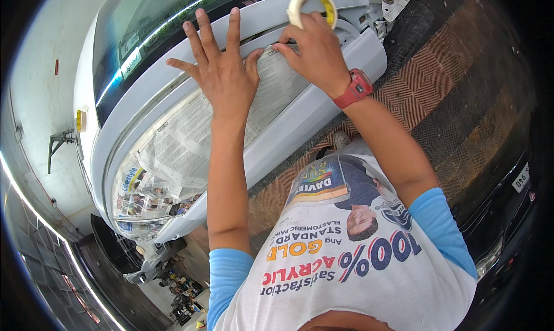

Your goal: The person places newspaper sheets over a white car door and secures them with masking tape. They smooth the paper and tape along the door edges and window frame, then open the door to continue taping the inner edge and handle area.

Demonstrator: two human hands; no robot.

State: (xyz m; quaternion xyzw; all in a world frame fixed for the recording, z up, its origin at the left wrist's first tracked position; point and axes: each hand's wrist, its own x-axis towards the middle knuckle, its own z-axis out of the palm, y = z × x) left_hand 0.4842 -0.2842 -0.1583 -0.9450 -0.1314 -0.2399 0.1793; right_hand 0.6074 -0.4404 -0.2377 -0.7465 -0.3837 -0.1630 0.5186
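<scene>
My left hand point(222, 74) lies with its fingers spread wide on the light grey upper rim of a car body panel point(300, 117). Its thumb tip presses at the edge of newspaper sheets point(179, 140) that cover the panel's long recessed opening. Close beside that thumb, the thumb and forefinger of my right hand point(314, 51) come together at the same edge. A cream roll of masking tape point(295, 11) with a yellow inner core is held against the right hand's other fingers. Whether a strip runs from the roll to the paper is hard to see.
Dark glass point(156, 37) lies beyond the panel's upper rim. Another tape roll point(81, 120) rests on the white bodywork at left. Brown patterned matting point(427, 83) covers the floor at right, beside a dark car point(519, 215). Small bottles and cans point(184, 296) stand at lower left.
</scene>
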